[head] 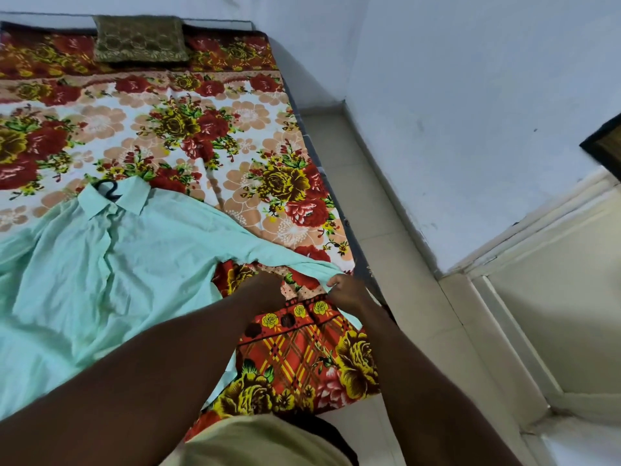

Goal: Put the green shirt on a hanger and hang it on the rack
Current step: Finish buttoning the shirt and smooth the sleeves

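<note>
Lower middle, the right hand (347, 292) pinches the green shirt (100, 264) by its sleeve; I cannot tell the blurry left hand (265, 290) grip.

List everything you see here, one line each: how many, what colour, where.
green shirt: one, mint green, spread on the bed, one sleeve reaching to the hands
hanger: one, black, only its hook shows at the shirt's collar
bedsheet: one, floral red, yellow and cream, covering the bed
cushion: one, olive-gold, far end of the bed
floor: one, beige tiles, right of the bed
wall: one, pale blue-white, upper right
door frame: one, cream, lower right
left hand: one, blurred, at the sleeve, grip unclear
right hand: one, pinching the sleeve's end
</note>
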